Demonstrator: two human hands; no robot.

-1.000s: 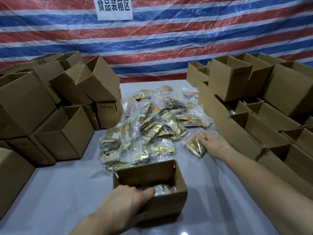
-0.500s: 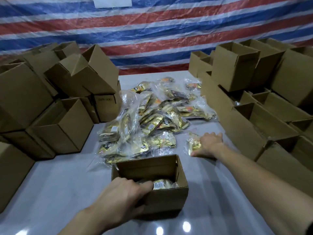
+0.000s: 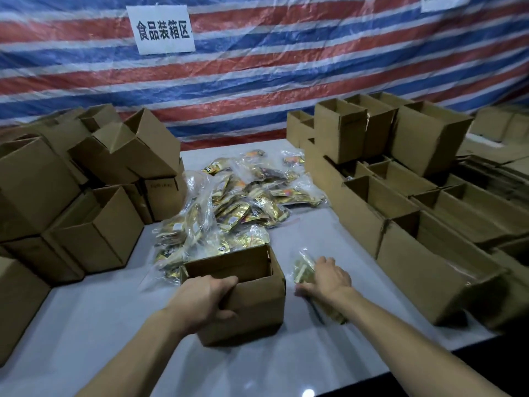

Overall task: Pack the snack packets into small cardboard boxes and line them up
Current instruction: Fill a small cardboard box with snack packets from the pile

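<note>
A small open cardboard box (image 3: pixel 257 299) stands on the white table (image 3: pixel 86 325) in front of me. My left hand (image 3: pixel 204 300) grips its near left rim, fingers curled over the edge. Just right of the box, my right hand (image 3: pixel 329 277) holds a gold snack packet in clear wrap (image 3: pixel 302 269), blurred by motion, low over the table. A heap of gold snack packets (image 3: pixel 237 207) in clear bags lies behind the box at mid-table. The box's inside is hidden from this angle.
Stacked empty cardboard boxes (image 3: pixel 71 196) crowd the left side. Rows of open boxes (image 3: pixel 400 224) run along the right, with more stacked behind. A striped tarp with a white sign (image 3: pixel 164 30) hangs at the back. The table's right edge is near my right forearm.
My right hand has drawn a packet from the heap's edge toward me, to beside the box. The left hand has kept its grip on the box. The camera tilted upward.
</note>
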